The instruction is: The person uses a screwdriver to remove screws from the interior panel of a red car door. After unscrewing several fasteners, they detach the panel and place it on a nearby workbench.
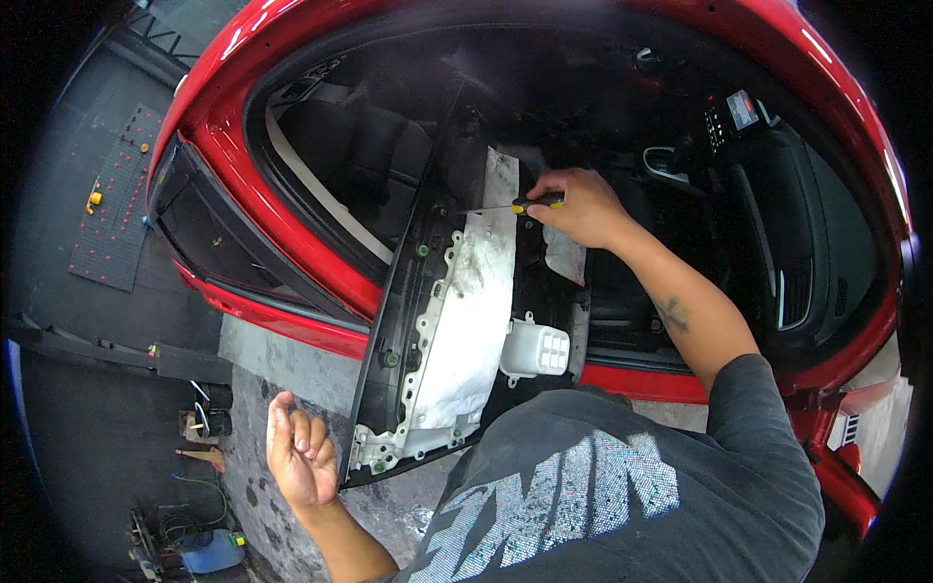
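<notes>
A black car door panel stands tilted in front of me, its inner side facing me, with a white insulation sheet and a pale bracket strip along it. My right hand is closed around the yellow-and-black handle of a screwdriver. Its thin shaft points left, and the tip is near the panel's upper left part, by the sheet. Beside the panel's lower left corner, my left hand is raised palm up with curled fingers; whatever they may hold is hidden. A white plastic box-shaped part sits on the panel's right side.
A red car body frames the opening behind the panel, with a dark seat and a lit dashboard screen inside. A pegboard-like mat lies at the left. Near the lower left are a blue container and cables.
</notes>
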The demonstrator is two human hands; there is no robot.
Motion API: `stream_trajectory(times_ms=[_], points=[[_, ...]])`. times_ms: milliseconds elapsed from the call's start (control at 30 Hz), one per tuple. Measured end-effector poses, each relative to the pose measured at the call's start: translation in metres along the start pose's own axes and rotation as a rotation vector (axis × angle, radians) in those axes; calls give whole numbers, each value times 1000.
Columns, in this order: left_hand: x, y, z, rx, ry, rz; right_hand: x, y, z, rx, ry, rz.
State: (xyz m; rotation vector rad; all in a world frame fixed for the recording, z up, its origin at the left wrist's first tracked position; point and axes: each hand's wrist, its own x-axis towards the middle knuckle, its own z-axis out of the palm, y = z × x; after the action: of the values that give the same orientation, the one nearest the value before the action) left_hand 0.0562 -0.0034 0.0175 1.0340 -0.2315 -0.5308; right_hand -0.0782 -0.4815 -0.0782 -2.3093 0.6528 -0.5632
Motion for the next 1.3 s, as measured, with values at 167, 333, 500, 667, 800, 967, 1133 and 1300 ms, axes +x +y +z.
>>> stream_trajectory(times_ms=[167,333,500,667,800,967,1133,1300], points=[[1,5,-14,-67,-46,35,2,0,-1,25,-29,2],[-1,9,-29,-46,-25,78,7,-1,-9,19,-19,58],[-2,6,-31,-47,114,128,8,-6,-9,26,-49,47],[-1,7,-43,-101,145,158,11,2,-5,41,-46,47],[-2,7,-59,-141,64,119,12,9,-3,64,-39,65],[-1,4,-71,-175,82,84,12,6,-5,74,-58,80],[1,3,-69,-198,77,59,5,-20,-8,6,-54,13],[-3,-1,-80,-157,35,88,11,-4,-11,55,-15,34]])
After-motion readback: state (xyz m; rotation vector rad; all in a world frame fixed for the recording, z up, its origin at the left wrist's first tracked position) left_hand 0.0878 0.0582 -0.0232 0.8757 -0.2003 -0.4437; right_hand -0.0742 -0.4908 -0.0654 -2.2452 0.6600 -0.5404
